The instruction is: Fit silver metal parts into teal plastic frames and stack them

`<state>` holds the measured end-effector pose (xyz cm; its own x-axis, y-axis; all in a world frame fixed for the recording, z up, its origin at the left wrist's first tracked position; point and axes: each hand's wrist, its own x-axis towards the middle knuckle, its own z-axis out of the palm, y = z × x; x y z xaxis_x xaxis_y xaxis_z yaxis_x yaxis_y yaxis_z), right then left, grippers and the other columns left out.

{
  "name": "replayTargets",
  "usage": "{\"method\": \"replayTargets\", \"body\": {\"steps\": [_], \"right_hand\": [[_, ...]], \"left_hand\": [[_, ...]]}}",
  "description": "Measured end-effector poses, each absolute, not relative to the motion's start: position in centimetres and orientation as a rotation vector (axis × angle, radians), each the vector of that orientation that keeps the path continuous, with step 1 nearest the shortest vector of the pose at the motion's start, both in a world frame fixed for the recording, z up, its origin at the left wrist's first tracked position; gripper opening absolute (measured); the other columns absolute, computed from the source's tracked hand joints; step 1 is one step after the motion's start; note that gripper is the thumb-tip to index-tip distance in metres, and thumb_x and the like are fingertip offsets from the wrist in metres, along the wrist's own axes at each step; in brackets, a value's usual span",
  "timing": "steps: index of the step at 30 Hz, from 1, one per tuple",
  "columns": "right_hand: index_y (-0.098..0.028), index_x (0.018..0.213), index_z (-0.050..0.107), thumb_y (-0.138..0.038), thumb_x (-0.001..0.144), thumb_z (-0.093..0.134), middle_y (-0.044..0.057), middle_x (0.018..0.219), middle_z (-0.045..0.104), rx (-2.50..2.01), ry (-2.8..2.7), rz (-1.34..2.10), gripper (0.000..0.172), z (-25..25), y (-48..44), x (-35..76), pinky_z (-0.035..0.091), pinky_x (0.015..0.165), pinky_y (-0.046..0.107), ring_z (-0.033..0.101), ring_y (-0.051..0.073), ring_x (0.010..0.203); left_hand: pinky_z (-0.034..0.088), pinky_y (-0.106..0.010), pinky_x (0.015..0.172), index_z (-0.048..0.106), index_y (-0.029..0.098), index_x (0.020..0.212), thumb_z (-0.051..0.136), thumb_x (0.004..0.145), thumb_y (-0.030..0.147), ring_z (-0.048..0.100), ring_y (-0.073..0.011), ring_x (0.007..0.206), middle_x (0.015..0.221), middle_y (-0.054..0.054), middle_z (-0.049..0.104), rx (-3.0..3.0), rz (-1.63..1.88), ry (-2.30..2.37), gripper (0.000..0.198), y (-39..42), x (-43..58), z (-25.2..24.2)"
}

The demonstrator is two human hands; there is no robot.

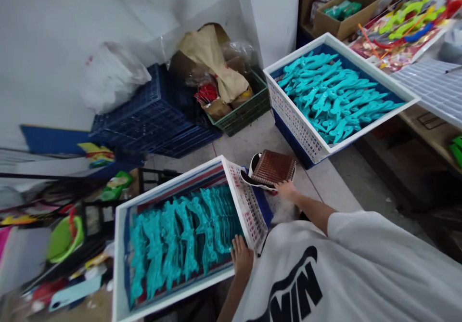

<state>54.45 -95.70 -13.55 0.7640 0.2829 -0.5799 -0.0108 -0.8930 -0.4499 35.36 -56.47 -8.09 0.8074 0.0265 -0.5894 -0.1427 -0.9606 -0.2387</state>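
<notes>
My left hand (242, 257) rests with spread fingers on the near side of a white-framed crate (121, 259), beside rows of teal moulded plastic pieces (180, 235) standing packed inside. My right hand (287, 190) lies flat against the corner of a brown woven pad (273, 167), which sits on a black-and-white slipper (252, 170) by the crate's end wall. Farther off, a second white-framed crate (299, 115) holds a loose heap of similar teal pieces (335, 96). Neither hand touches that heap.
A stack of blue plastic crates (151, 120) and a green crate (245, 103) of paper bags stand against the white wall. A white plastic bag (113, 76) lies on the blue crates. Cardboard boxes (342, 11), colourful toys and a white grid panel (429, 88) fill the right. Assorted clutter lines the left.
</notes>
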Motion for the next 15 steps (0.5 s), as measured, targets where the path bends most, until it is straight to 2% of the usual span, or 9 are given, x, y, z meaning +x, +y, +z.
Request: {"method": "replayTargets", "body": {"steps": [2,4,9,11,13,15], "right_hand": [[-0.021,0.166,0.077,-0.047,0.124,0.079,0.015,0.17,0.078,-2.524,-0.19,0.936,0.05,-13.7,-96.3,57.5,0.053,0.143,0.069,0.07,0.037,0.164],[-0.02,0.16,0.081,-0.05,0.121,0.084,0.015,0.168,0.079,-2.524,-0.18,0.967,0.049,-13.7,-96.8,59.2,0.055,0.143,0.07,0.071,0.038,0.163],[-0.013,0.151,0.082,-0.04,0.128,0.074,0.017,0.161,0.081,-2.552,-0.176,1.074,0.037,-13.8,-98.3,57.2,0.06,0.135,0.062,0.078,0.032,0.152],[-0.015,0.153,0.082,-0.045,0.123,0.083,0.017,0.16,0.081,-2.572,-0.181,1.107,0.043,-14.3,-99.0,55.5,0.065,0.132,0.061,0.079,0.033,0.149],[-0.017,0.155,0.082,-0.048,0.119,0.088,0.017,0.162,0.081,-2.59,-0.193,1.134,0.048,-15.0,-99.6,54.2,0.066,0.132,0.062,0.079,0.035,0.15],[-0.016,0.156,0.082,-0.044,0.121,0.084,0.017,0.166,0.08,-2.602,-0.22,1.158,0.045,-15.9,-100.1,53.8,0.063,0.136,0.063,0.078,0.035,0.152]], "left_hand": [[0.046,-0.066,0.154,0.055,0.001,0.191,0.05,0.111,0.011,0.04,-0.0448,0.191,0.201,-0.03,0.036,-2.704,0.906,0.034,0.08,-58.1,37.1,-8.6],[0.039,-0.064,0.158,0.052,0.002,0.193,0.051,0.112,0.013,0.033,-0.0442,0.194,0.203,-0.029,0.032,-2.704,0.894,-0.048,0.081,-58.8,37.8,-8.8],[0.042,-0.062,0.157,0.044,-0.007,0.193,0.054,0.118,0.024,0.033,-0.0481,0.194,0.203,-0.035,0.031,-2.801,0.823,-0.251,0.082,-60.6,37.7,-8.9],[0.043,-0.064,0.156,0.044,-0.01,0.191,0.05,0.12,0.025,0.037,-0.0484,0.192,0.202,-0.036,0.033,-2.846,0.779,-0.317,0.08,-61.8,37.6,-9.4],[0.044,-0.061,0.155,0.046,-0.012,0.19,0.047,0.122,0.027,0.04,-0.0472,0.192,0.201,-0.037,0.034,-2.884,0.738,-0.386,0.078,-62.7,37.6,-10.1],[0.046,-0.058,0.154,0.049,-0.01,0.188,0.045,0.123,0.028,0.042,-0.0454,0.191,0.201,-0.036,0.037,-2.914,0.678,-0.459,0.076,-63.4,38.0,-11.1]]}}
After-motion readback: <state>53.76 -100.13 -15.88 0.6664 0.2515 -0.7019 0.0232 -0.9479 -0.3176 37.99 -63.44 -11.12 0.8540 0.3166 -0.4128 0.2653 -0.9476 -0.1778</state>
